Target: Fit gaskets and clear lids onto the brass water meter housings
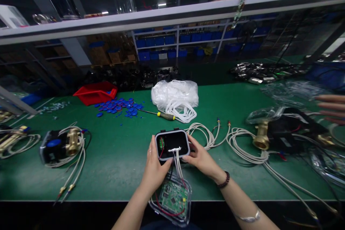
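A black box-shaped meter housing (172, 138) with a pale grey gasket round its rim is gripped between my two hands, its open side facing me. My left hand (156, 167) wraps its left side, thumb at the lower rim. On the right side, my right hand (201, 158) holds it with fingers behind and thumb at the lower corner. White sealant and grey cables show inside the housing. Below it, a clear cover with a green circuit board (174, 197) hangs past the bench edge, joined by wires. Coiled grey cables (202, 133) lie behind my right hand.
A screwdriver (165, 116), blue caps (115, 106), a red bin (95, 93) and a plastic bag with white gaskets (175, 93) lie farther back. Brass-fitted meters sit left (63, 143) and right (280, 129). Another person's hand (332, 107) reaches in at right.
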### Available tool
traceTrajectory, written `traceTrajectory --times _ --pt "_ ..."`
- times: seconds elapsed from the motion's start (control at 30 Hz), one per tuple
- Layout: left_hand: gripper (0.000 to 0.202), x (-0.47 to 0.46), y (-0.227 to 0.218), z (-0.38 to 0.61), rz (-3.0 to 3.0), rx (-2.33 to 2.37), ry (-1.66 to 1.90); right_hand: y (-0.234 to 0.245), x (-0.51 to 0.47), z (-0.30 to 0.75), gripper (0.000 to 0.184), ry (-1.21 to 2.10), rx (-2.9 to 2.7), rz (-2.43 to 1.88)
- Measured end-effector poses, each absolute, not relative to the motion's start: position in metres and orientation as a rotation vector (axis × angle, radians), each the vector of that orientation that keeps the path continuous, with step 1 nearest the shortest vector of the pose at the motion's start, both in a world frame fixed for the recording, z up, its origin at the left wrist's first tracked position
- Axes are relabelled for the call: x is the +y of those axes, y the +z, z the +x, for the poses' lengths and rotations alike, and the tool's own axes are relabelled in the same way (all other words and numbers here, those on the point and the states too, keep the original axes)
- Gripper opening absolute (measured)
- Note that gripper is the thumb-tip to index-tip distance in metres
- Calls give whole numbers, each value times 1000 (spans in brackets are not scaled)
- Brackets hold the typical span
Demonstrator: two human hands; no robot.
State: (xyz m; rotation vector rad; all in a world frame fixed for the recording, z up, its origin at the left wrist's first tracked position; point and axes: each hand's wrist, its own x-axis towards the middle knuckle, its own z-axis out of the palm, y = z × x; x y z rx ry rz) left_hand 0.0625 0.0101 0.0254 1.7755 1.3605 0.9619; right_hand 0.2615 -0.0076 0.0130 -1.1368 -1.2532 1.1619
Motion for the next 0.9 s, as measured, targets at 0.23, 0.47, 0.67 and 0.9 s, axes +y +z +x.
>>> traceTrajectory --times 0.23,0.47,0.67,0.9 --pt "35 -30 33 -12 1869 1215 864 10 -58 287 37 1009 -1224 -1331" --pt "28 -58 14 -26 2349 995 595 8 -111 252 51 855 -1817 -1375" --pt "16 -44 47 -3 2101 1187 899 20 -107 243 37 403 -1662 -1278" --pt "42 -45 87 39 1635 1051 814 51 -88 239 55 -347 -2077 -1138"
